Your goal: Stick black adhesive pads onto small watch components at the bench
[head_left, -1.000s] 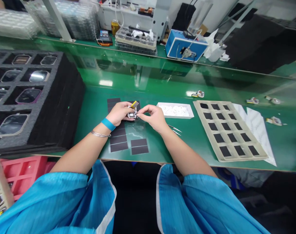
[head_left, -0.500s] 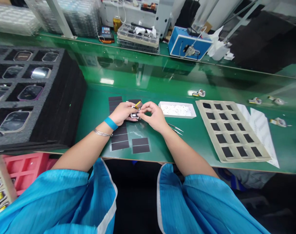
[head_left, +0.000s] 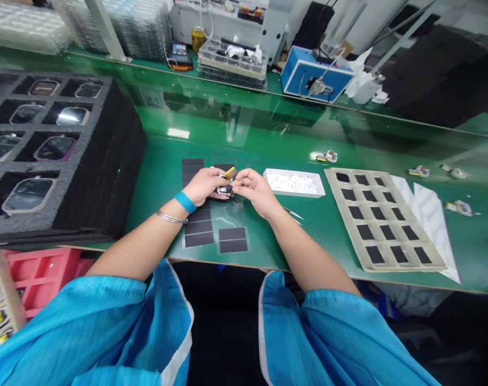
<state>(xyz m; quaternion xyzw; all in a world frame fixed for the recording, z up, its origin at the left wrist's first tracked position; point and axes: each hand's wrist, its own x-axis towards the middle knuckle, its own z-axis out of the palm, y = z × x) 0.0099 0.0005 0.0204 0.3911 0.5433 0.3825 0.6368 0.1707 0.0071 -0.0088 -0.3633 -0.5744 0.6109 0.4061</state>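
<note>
Currently, L hand (head_left: 200, 186) grips sm. device (head_left: 224, 190), yellow-edged flap (head_left: 231, 172) pointing up-R, long axis diag.; R hand (head_left: 256, 192) alongside, grip unclear.

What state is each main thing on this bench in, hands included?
Left hand: closed around the small device.
Right hand: fingertips at the device; grip unclear.
Small device: held, yellow-edged piece tilted up.
White box: open, holding small pale pieces.
Tweezers: lying down, partly hidden by the right arm.
Beige tray: dark pieces in its compartments.
Dark strips: lying flat.
Foam block: framed pieces in many compartments.
</note>
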